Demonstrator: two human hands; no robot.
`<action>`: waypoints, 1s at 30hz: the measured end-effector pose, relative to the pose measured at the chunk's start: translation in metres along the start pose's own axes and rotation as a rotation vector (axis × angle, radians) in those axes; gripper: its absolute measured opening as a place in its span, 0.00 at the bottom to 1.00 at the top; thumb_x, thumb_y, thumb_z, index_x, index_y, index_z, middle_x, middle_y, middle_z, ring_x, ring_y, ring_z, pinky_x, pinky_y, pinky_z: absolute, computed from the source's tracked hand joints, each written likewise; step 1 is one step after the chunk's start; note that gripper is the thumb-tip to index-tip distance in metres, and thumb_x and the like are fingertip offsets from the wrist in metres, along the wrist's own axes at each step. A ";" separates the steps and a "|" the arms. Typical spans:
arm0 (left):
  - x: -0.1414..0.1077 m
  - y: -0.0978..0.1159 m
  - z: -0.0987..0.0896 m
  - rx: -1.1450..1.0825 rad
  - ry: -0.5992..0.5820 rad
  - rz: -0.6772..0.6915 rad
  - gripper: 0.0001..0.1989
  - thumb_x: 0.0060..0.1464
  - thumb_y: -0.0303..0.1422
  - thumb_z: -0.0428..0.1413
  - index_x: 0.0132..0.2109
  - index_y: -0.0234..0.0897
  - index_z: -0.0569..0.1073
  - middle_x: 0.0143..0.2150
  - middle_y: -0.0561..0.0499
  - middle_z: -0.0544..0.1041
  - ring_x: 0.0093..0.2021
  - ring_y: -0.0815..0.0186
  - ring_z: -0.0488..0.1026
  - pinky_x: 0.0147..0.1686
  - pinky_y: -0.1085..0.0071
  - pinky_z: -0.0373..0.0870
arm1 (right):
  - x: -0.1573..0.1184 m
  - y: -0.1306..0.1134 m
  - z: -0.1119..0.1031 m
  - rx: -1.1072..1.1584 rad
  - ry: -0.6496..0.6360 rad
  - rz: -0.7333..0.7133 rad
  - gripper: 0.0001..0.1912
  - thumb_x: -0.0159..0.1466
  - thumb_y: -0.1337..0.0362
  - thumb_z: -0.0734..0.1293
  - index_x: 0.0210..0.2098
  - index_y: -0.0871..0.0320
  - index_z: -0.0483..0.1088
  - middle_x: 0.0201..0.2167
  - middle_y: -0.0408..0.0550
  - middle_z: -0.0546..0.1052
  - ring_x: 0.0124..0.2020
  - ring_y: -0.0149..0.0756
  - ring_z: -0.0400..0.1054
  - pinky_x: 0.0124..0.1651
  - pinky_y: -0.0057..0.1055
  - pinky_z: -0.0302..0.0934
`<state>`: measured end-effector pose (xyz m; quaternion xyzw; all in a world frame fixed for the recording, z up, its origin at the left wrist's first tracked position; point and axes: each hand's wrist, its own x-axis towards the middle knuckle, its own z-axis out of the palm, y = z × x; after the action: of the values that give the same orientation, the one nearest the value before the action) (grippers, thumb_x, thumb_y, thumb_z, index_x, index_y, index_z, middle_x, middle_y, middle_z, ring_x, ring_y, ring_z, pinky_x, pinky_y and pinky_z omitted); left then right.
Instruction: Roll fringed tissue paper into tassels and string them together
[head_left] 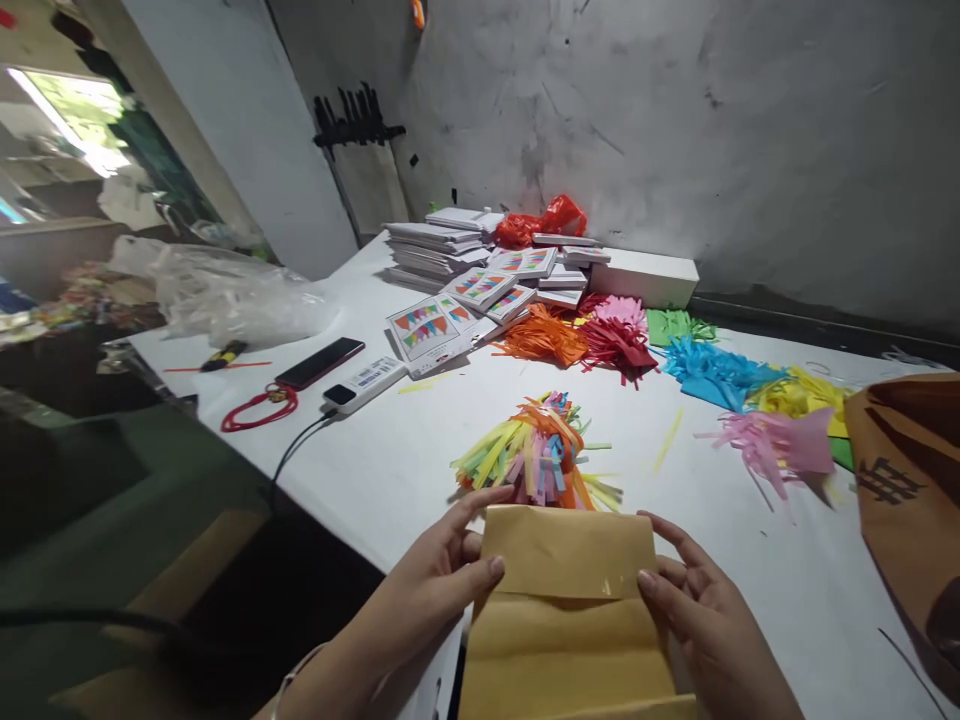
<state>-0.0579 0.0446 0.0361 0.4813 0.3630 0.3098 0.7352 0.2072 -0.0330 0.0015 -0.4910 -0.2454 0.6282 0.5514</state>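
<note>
A tan paper sheet or envelope, creased across with its top part folded over, is held up at the table's near edge. My left hand grips its left side, thumb in front and fingers behind. On the right side, my right hand pinches it the same way. Just beyond its upper edge lies a bundle of multicoloured paper tassels, with an orange strip around it. The paper's lower end runs out of view.
Behind are tissue fringe bundles in orange, blue and pink, printed cards and stacked white packs. At left lie a phone, a power bank and a plastic bag. A brown bag stands right.
</note>
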 end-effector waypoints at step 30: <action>-0.006 -0.004 -0.001 0.358 0.013 0.104 0.12 0.57 0.37 0.60 0.46 0.43 0.84 0.46 0.46 0.84 0.48 0.54 0.78 0.51 0.64 0.74 | -0.002 -0.012 0.026 -1.430 -0.208 -0.976 0.34 0.61 0.57 0.73 0.64 0.50 0.63 0.56 0.54 0.74 0.52 0.49 0.71 0.54 0.46 0.66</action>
<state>-0.0614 0.0387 0.0336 0.6206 0.3916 0.2808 0.6186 0.1891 -0.0256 0.0231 -0.4996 -0.8131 0.0585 0.2931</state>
